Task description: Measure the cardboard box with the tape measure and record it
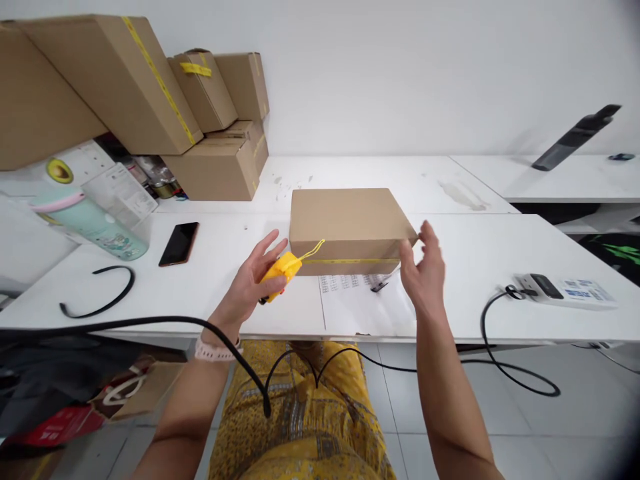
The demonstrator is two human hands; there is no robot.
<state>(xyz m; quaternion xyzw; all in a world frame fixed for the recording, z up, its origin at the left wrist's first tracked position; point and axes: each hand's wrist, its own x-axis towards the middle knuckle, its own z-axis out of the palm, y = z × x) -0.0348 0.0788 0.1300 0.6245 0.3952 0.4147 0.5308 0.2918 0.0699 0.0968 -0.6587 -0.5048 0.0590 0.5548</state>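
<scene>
Yellow tool (pixel 281 275) (cord (pixel 314 250) looping out), left of centre, gripped in my left hand (pixel 250 283); my right hand (pixel 424 273), fingers parted, is at the mid-frame box's (pixel 345 217) right corner, contact unclear.

White wall (pixel 380 80), white bench (pixel 475 267) along it, seams and scuffs on top. Pale grey tiled floor (pixel 400 407) below. Bright light.

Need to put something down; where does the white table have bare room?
Bare: between the right hand and the white device; a smaller patch between the phone and the left hand. Crowded: the left end, with stacked boxes and a mint bottle, and just before the middle box, where printed paper lies.
</scene>
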